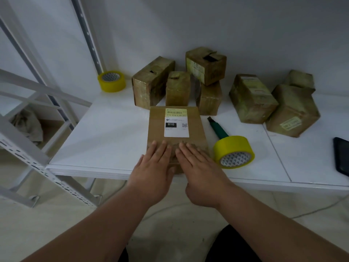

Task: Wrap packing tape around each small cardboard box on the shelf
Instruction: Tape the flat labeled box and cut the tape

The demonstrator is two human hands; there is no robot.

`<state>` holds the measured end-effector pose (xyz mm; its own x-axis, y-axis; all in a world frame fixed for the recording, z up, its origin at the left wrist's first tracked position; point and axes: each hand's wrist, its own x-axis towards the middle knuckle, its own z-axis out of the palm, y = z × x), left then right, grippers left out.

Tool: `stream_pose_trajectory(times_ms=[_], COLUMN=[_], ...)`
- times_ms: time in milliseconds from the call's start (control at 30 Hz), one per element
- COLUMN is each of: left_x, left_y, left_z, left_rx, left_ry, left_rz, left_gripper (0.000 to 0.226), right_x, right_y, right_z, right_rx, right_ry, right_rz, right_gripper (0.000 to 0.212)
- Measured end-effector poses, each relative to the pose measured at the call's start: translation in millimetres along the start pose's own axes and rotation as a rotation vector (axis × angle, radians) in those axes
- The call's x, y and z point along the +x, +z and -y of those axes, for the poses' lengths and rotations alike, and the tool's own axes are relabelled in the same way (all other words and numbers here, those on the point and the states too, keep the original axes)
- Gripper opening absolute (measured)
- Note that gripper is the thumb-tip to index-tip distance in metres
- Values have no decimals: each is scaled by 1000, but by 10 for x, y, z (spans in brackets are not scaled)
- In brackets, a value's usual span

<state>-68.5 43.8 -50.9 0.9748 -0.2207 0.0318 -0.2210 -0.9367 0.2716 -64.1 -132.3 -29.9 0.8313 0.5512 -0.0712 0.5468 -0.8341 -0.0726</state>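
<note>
A flat cardboard box (pixel 176 140) with a white shipping label lies at the front edge of the white shelf (pixel 105 133). My left hand (pixel 153 171) and my right hand (pixel 200 171) press side by side on its near end, fingers straight and flat. A yellow tape roll (pixel 233 152) lies on the shelf just right of my right hand. Beside it rests a green-handled cutter (pixel 217 127). A second yellow tape roll (pixel 111 81) sits at the back left corner.
Several tape-wrapped cardboard boxes (pixel 205 65) stand along the back wall, some stacked. A dark phone-like slab (pixel 342 157) lies at the far right. Grey metal shelf uprights (pixel 30 159) stand on the left, with a crumpled bag below.
</note>
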Motion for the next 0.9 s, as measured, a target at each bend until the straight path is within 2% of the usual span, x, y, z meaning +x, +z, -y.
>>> stream_pose_trajectory(times_ms=[100, 267, 400, 500, 533, 600, 633, 700, 767, 800, 900], left_x=[1, 17, 3, 31, 39, 43, 44, 52, 56, 59, 110], left_y=[11, -28, -55, -91, -100, -129, -155, -204, -216, -219, -188], left_z=[33, -54, -23, 13, 27, 66, 97, 158, 188, 188, 155], left_rx=[-114, -526, -746, -1032, -1052, -953, -859, -549, -328, -280, -231], left_ry=[-41, -290, -339, -418, -415, -375, -362, -359, -325, -289, -216], left_rz=[-43, -79, -156, -105, -66, 19, 52, 98, 114, 120, 152], left_gripper=[60, 51, 71, 79, 80, 83, 86, 100, 114, 117, 114], right_x=[-76, -103, -42, -36, -33, -30, -34, -59, -84, -102, -145], right_y=[-26, 1, 9, -4, -29, -120, -181, -324, -445, -488, -520], right_z=[-110, -42, 55, 65, 61, 30, -8, -131, -337, -467, -820], right_rx=[43, 96, 99, 35, 11, 5, 7, -33, -85, -98, -51], right_ry=[123, 289, 328, 330, 329, 308, 280, 223, 293, 375, 611], right_rz=[8, 17, 21, 58, 84, 97, 48, -144, -263, -241, 15], right_gripper=[79, 82, 86, 88, 88, 88, 88, 89, 95, 98, 96])
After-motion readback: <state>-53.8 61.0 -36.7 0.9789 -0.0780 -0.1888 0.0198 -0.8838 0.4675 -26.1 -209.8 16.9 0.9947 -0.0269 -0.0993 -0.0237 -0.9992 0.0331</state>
